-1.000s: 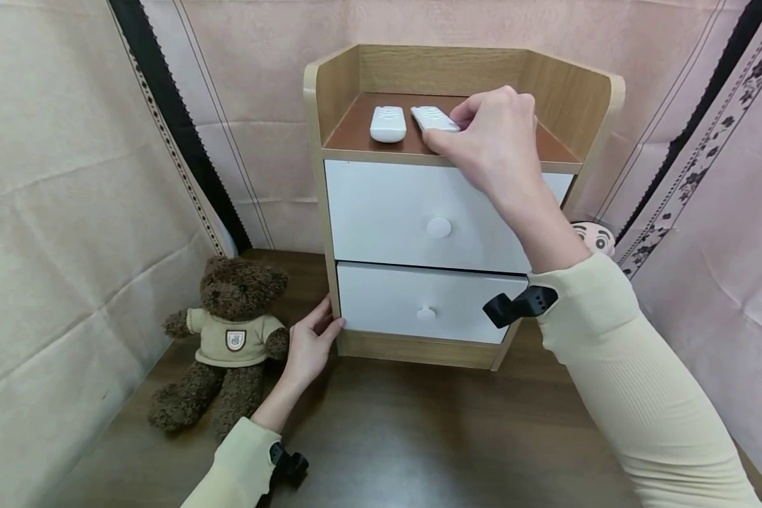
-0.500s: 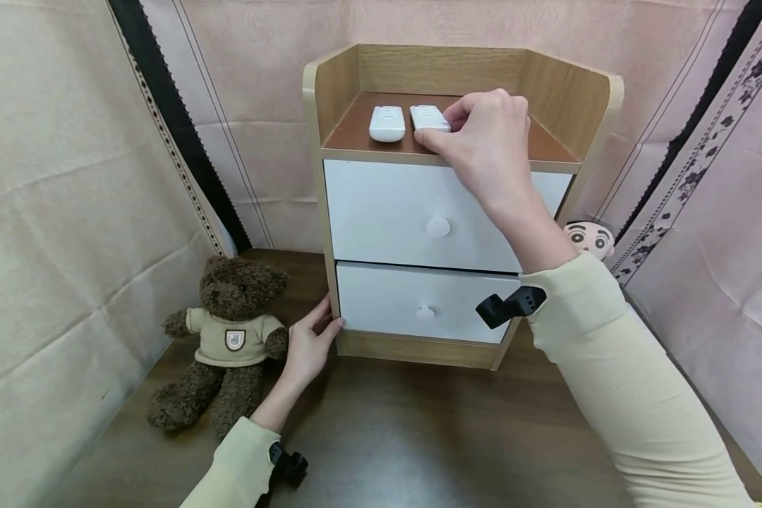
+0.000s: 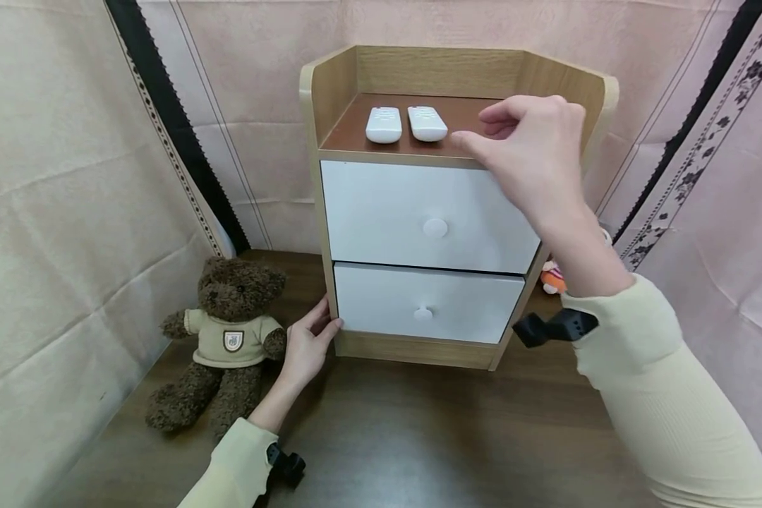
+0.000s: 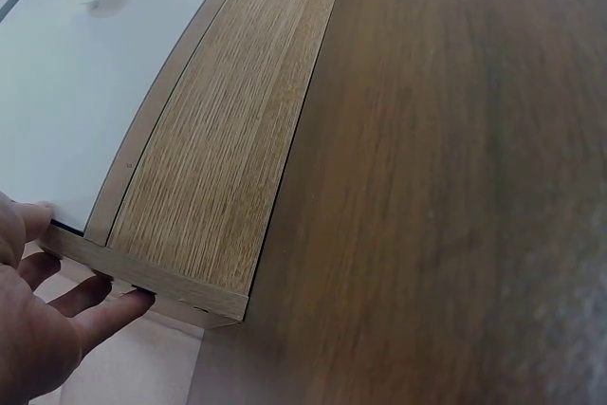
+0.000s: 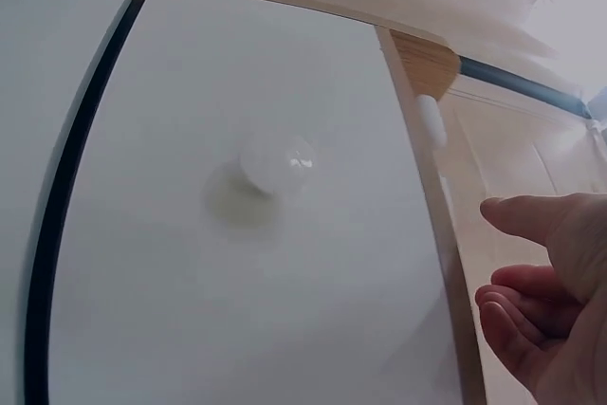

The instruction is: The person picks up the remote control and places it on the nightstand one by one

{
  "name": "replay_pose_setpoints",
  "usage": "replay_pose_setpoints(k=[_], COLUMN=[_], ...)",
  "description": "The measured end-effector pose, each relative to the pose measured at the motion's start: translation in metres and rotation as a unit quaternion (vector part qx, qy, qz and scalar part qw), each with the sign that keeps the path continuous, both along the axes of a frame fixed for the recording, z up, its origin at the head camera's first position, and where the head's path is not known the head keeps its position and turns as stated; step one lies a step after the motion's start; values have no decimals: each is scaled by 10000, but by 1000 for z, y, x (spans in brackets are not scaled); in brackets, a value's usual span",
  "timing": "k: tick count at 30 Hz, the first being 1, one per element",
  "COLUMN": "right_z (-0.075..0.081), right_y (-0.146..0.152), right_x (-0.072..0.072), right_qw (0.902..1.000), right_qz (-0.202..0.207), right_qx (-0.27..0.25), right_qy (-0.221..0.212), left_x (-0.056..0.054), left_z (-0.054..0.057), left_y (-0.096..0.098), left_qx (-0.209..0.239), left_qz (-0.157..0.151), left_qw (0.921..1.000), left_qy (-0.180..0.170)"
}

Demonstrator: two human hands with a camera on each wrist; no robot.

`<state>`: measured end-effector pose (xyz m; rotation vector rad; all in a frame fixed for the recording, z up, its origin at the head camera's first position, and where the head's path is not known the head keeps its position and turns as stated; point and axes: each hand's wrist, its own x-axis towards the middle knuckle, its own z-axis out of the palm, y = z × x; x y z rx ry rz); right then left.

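Two white remote controls, a left one (image 3: 384, 125) and a right one (image 3: 427, 124), lie side by side on the brown top shelf of a small wooden cabinet (image 3: 413, 349). My right hand (image 3: 536, 159) hovers at the shelf's right front, just right of the second remote, thumb and fingers apart with nothing between them. In the right wrist view those fingers (image 5: 531, 291) are loosely bent. At the cabinet's lower left edge my left hand (image 3: 306, 347) holds on, thumb at the front and fingers (image 4: 114, 315) against the side panel.
Two white drawers, an upper one (image 3: 381, 204) and a lower one (image 3: 381, 296), are closed, each with a round knob. A brown teddy bear (image 3: 233, 339) sits left of the cabinet. A colourful toy (image 3: 552, 278) is partly hidden at right. Fabric curtains (image 3: 89, 212) surround the table (image 3: 381, 430).
My right hand has let go of the right remote and moved away to the right. That remote has shifted left and now lies roughly parallel to the other. The left hand stays put.
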<state>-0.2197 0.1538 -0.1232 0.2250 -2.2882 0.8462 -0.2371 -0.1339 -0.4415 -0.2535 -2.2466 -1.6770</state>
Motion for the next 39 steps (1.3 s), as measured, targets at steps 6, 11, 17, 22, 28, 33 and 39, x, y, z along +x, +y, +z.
replay_pose_setpoints(k=[6, 11, 17, 22, 28, 33, 39], right_z=[-8, -18, -37, -58, -97, -134, -181], right_y=[40, 70, 100, 123, 149, 177, 208], right_x=[24, 40, 51, 54, 56, 51, 40], right_qw=[9971, 9887, 9780, 9721, 9673, 9603, 9568], right_qz=[-89, -29, -13, -372, -946, -947, -1051], right_qx=[-724, -1335, -1902, -2171, -2251, -2552, -2710], right_qy=[236, 680, 861, 804, 688, 608, 91], left_x=[1, 1, 3, 1, -1, -1, -1], left_z=[0, 0, 0, 0, 0, 0, -1], left_y=[-1, -2, -4, -3, -1, -1, 0], left_qx=[-30, -36, 12, 44, 27, 4, 54], left_qz=[15, 17, -78, -126, -147, -145, -136], left_qw=[10000, 10000, 9999, 9999, 9999, 9999, 9999], left_qy=[-48, 2, 77, 78, 56, 57, 69])
